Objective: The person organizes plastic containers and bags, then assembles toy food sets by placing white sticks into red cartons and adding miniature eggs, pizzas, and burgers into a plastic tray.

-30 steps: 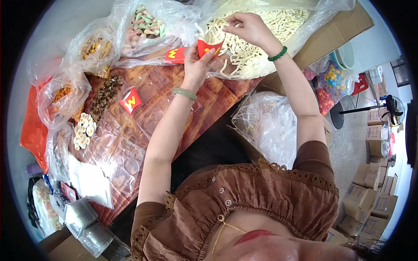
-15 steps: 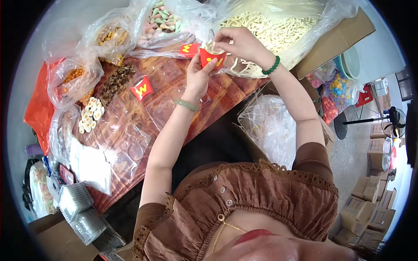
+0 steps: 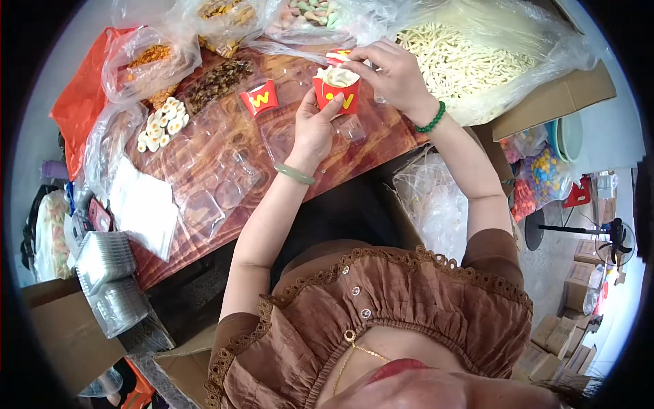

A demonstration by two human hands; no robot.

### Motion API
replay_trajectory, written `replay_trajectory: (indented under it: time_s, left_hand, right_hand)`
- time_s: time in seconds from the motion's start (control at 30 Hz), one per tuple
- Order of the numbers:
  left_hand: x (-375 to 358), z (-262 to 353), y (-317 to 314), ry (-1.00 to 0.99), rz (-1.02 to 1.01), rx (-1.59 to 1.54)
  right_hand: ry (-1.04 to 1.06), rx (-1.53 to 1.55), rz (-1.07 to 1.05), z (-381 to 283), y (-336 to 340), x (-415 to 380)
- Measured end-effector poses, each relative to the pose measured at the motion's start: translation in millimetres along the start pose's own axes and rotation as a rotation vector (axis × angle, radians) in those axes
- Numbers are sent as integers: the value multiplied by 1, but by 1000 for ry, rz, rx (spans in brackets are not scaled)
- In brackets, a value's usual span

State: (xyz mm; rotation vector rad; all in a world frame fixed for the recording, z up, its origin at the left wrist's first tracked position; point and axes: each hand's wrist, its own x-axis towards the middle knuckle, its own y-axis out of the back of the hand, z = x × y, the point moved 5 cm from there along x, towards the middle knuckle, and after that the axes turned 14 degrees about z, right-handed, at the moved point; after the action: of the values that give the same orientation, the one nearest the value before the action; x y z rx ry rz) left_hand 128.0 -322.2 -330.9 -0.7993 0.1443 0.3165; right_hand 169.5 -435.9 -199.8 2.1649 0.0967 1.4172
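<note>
My left hand (image 3: 316,128) holds a red carton (image 3: 337,88) with a yellow mark, upright and filled with pale sticks (image 3: 336,76). Beside the carton's top edge is my right hand (image 3: 390,71), its thumb and fingers pinched together; whether anything is between them is too small to tell. Another red carton (image 3: 259,99) lies to the left on the table. Partly hidden behind the held one is a third red carton (image 3: 338,56). A large open bag of pale sticks (image 3: 463,75) lies right of my right hand.
On the brown table (image 3: 340,160) are egg-like pieces (image 3: 163,124), dark pieces (image 3: 218,85) and white sheets (image 3: 143,206). Bags of orange pieces (image 3: 151,56) and pastel pieces (image 3: 313,12) line the far side. Clear trays (image 3: 105,262) stand at the near left corner; a cardboard box (image 3: 555,109) is at right.
The view has shifted, so the table contents appear farther right and higher. More pale sticks show above the held carton's rim. My right hand remains close to it.
</note>
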Motion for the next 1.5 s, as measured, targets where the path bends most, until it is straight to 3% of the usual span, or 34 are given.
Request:
replay_trajectory:
  time_s: [0.03, 0.1, 0.17, 0.2, 0.37, 0.47, 0.53, 0.57, 0.63, 0.7, 0.77, 0.83, 0.9, 1.0, 1.1, 1.23, 1.3, 1.37, 1.43, 1.47, 1.5]
  left_hand:
    - [-3, 4, 4, -57, 18, -3]
    - [-7, 6, 11, -105, 38, 15]
    - [-9, 9, 17, -155, 51, 33]
    - [-11, 11, 19, -184, 42, 29]
    - [-18, 22, 34, -235, 90, 66]
    - [-22, 27, 38, -291, 71, 14]
    - [-25, 27, 40, -308, 38, 45]
    - [-25, 26, 43, -305, 40, 45]
    - [-26, 26, 44, -316, -8, 74]
    - [-27, 30, 46, -311, 12, 15]
    - [-30, 37, 51, -309, 49, -51]
    - [-32, 41, 53, -330, 35, 10]
    - [-32, 36, 56, -327, 46, 9]
    - [-32, 32, 62, -322, 65, 21]
    - [-37, 38, 67, -322, 82, 34]
    - [-38, 40, 72, -381, 107, 129]
    - [-37, 37, 76, -376, 92, 137]
    - [-40, 36, 81, -367, 77, 144]
    - [-63, 62, 77, -831, 202, 853]
    - [-72, 67, 75, -807, 183, 1052]
    - [-75, 64, 76, -804, 183, 1055]
  right_hand:
    - [184, -99, 54, -12, -1, -1]
    - [202, -142, 12, -21, -13, -6]
    - [154, -191, -357, -28, -38, -16]
    - [-42, -138, -538, -31, -44, -16]
    - [95, -4, -371, -35, -48, -12]
    - [-18, -9, -401, -43, -50, -8]
    - [-120, 73, -622, -35, -68, -18]
    - [-123, 73, -624, -30, -70, -15]
    - [-581, 350, -975, -28, -78, -22]
    - [-514, 366, -925, -35, -74, -19]
    - [-91, 233, -478, -44, -61, -7]
    - [-57, 187, -477, -43, -66, -12]
    - [-73, 109, -659, -43, -78, -20]
    - [-114, 200, -721, -44, -89, -23]
    - [-166, 319, -545, -44, -93, -24]
    - [-134, 293, -599, -51, -103, -27]
    - [-66, 249, -782, -49, -112, -28]
    - [-102, 278, -767, -43, -113, -29]
    - [-139, 210, -786, -35, -116, -30]
    - [-140, 213, -790, -31, -121, -33]
    - [-126, 209, -844, -26, -131, -42]
